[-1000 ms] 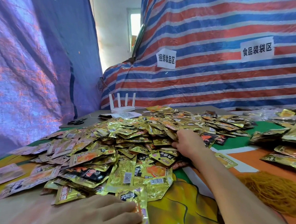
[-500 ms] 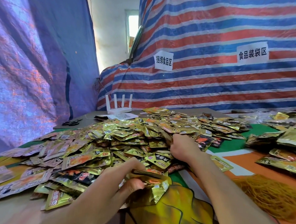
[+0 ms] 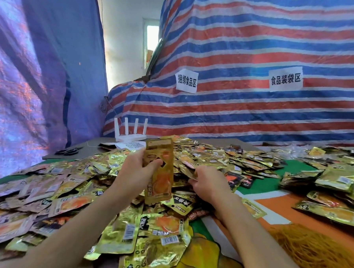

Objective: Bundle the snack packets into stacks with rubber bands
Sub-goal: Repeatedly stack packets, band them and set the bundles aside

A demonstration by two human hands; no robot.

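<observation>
The fingers of the left hand [image 3: 137, 169] are being kept curled round a gold snack packet [image 3: 159, 174], thumb across its face. This packet, pressed flat at the near table edge a second ago, is now being held upright above the loose pile [image 3: 107, 193]. The right hand [image 3: 208, 182], fingers bent, is being kept at the pile, seemingly pinching a second packet [image 3: 190, 174]. A stack is judged barely begun; the rubber bands [image 3: 313, 251] are lying untouched at right. Packet print is proving unreadable. The left paper sign [image 3: 186, 83] is reading 捆绑食品区, the right paper sign [image 3: 285, 79] 食品装袋区.
</observation>
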